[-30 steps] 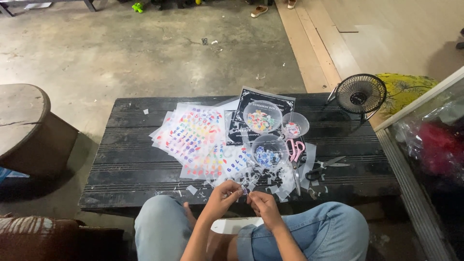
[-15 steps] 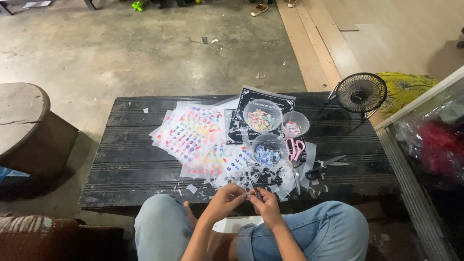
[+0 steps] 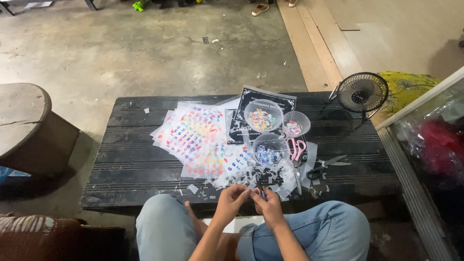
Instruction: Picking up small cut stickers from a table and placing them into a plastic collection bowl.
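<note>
While left hand (image 3: 233, 197) pinches something tiny, right hand (image 3: 267, 205) grips dark tool (image 3: 261, 190)

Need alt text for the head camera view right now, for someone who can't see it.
Seated person's left hand and right hand meet over a small dark item at the edge of a black table, which holds colourful sticker sheets, three clear bowls, pink scissors and a small fan.

Three clear bowls: large one (image 3: 263, 115), small one (image 3: 296, 123), mid one (image 3: 269, 149). Two scissors: pink-handled pair (image 3: 296, 151), black-handled pair (image 3: 323, 168). One small black fan (image 3: 362, 93). One black printed sheet (image 3: 251, 112). Sticker sheets (image 3: 193, 133) overlap, count unclear. One black counter (image 3: 121, 164). Two hands
</note>
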